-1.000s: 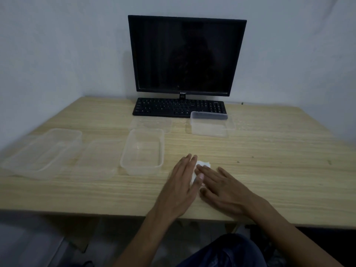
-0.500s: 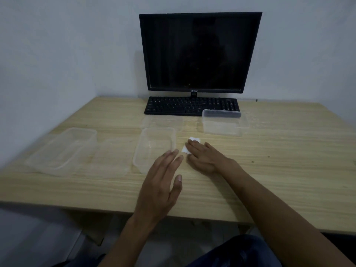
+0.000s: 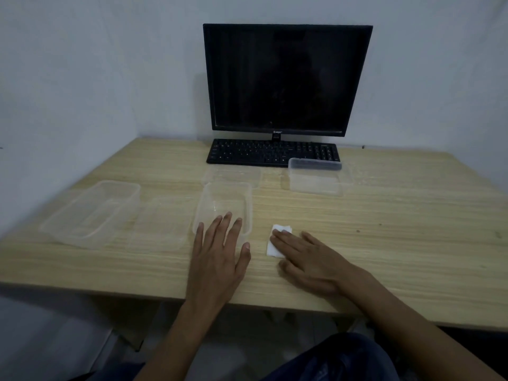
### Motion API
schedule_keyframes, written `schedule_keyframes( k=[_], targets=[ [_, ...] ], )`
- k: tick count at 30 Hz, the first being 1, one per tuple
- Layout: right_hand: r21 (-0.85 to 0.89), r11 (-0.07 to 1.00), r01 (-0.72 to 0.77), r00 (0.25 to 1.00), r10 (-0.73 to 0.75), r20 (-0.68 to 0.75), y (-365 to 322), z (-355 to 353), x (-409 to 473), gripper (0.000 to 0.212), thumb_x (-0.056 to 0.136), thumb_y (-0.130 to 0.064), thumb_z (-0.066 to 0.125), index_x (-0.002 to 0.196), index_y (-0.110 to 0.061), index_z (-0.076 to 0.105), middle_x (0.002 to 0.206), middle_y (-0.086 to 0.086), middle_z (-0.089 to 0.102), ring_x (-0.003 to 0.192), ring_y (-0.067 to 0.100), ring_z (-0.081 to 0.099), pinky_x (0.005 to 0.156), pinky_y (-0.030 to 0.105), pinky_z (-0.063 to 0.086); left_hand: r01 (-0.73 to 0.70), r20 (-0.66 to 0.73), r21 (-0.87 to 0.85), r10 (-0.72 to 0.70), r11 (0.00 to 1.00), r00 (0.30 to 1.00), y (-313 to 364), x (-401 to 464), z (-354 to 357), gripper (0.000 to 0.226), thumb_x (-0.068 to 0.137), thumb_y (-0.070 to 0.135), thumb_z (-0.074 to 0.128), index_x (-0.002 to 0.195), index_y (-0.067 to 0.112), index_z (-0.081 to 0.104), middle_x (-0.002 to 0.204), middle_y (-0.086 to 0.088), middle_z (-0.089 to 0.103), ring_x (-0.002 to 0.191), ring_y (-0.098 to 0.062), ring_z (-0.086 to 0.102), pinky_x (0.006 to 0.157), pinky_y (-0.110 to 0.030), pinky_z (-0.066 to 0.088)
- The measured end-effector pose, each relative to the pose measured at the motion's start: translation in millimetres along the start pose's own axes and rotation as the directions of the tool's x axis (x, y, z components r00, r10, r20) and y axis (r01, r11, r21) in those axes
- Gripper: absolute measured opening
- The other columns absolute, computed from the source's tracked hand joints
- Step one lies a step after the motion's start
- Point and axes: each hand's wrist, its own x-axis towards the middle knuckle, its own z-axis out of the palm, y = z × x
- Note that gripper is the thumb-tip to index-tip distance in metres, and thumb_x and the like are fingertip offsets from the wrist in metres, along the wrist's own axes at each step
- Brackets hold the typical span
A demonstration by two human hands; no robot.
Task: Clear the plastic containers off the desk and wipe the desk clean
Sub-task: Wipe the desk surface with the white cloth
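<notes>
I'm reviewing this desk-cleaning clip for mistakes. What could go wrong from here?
The left hand lies against the nearest clear container, which may slide if pushed. The right hand presses a small white tissue while containers are still on the desk, so wiping may miss covered areas.

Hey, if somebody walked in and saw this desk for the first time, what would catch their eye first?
Probably the dark monitor at the back against the wall, with the black keyboard in front of it. Next, the two hands near the front edge: the right hand lies flat on a small white tissue, and the left hand reaches over the near end of a clear plastic container.
</notes>
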Motion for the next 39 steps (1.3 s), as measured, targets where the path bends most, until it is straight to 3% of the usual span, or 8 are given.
schedule_keyframes(
  k=[5, 9, 12, 19, 25, 39],
  targets=[
    [0.005, 1.000, 0.007, 1.000, -0.007, -0.019, -11.7, -0.3, 21.6, 0.063, 0.100, -0.050, 0.019, 0.153, -0.025, -0.004, 0.160, -0.008, -0.008, 0.143, -0.002, -0.011, 0.115, 0.025, -0.011, -0.018, 0.005, 0.052, 0.018, 0.998, 1.000, 2.4, 0.1, -2.2, 0.055, 0.096, 0.046, 0.028, 0.137, 0.017, 0.051, 0.143, -0.006, 0.049, 0.134, -0.023, 0.043, 0.116, -0.052, 0.009],
    [-0.020, 0.995, 0.099, 0.995, -0.099, -0.009, -21.3, 8.6, 16.8, 0.063, 0.099, -0.052, 0.018, 0.153, -0.027, -0.004, 0.160, -0.008, -0.005, 0.143, -0.003, -0.010, 0.116, 0.026, -0.009, -0.017, 0.037, 0.063, 0.014, 0.998, 0.999, 0.7, -0.4, 0.6, 0.059, 0.099, 0.049, 0.018, 0.137, 0.019, 0.050, 0.142, -0.006, 0.051, 0.132, -0.023, 0.046, 0.115, -0.055, 0.010],
    [-0.022, 0.992, 0.125, 0.992, -0.126, -0.007, -20.7, 11.7, 11.9, 0.062, 0.099, -0.052, 0.016, 0.153, -0.029, -0.004, 0.160, -0.010, -0.005, 0.144, -0.003, -0.009, 0.117, 0.027, -0.008, -0.015, 0.022, 0.066, 0.014, 0.998, 1.000, 0.5, 0.0, 3.1, 0.055, 0.097, 0.048, 0.024, 0.137, 0.020, 0.050, 0.142, -0.006, 0.051, 0.132, -0.024, 0.046, 0.114, -0.056, 0.010],
    [-0.016, 0.999, 0.040, 0.999, -0.040, -0.007, -16.3, 1.3, 39.3, 0.057, 0.102, -0.044, 0.017, 0.153, -0.026, 0.000, 0.161, -0.008, -0.002, 0.145, 0.001, -0.005, 0.116, 0.027, -0.007, -0.025, 0.001, 0.073, 0.025, 0.997, 1.000, 0.3, -0.6, 4.5, 0.055, 0.098, 0.049, 0.023, 0.137, 0.020, 0.049, 0.140, -0.007, 0.052, 0.130, -0.024, 0.048, 0.112, -0.058, 0.011],
    [-0.002, 1.000, 0.004, 1.000, -0.004, 0.013, -9.8, -7.3, 72.7, 0.056, 0.102, -0.039, 0.016, 0.154, -0.023, 0.002, 0.162, -0.005, -0.002, 0.147, 0.006, -0.003, 0.121, 0.036, 0.001, -0.017, -0.005, 0.070, 0.017, 0.997, 1.000, 0.9, -0.8, 6.2, 0.053, 0.096, 0.049, 0.028, 0.136, 0.021, 0.051, 0.140, -0.005, 0.052, 0.132, -0.022, 0.046, 0.113, -0.058, 0.009],
    [0.013, 1.000, 0.000, 1.000, 0.001, -0.021, -28.9, 1.8, 34.3, 0.056, 0.102, -0.041, 0.019, 0.154, -0.025, 0.004, 0.161, -0.006, 0.000, 0.146, 0.004, -0.002, 0.116, 0.029, -0.004, -0.017, -0.043, 0.049, 0.019, 0.999, 0.999, 1.2, -1.4, 4.3, 0.053, 0.097, 0.047, 0.026, 0.134, 0.021, 0.053, 0.137, -0.004, 0.055, 0.130, -0.021, 0.048, 0.111, -0.064, 0.020]
  ],
)
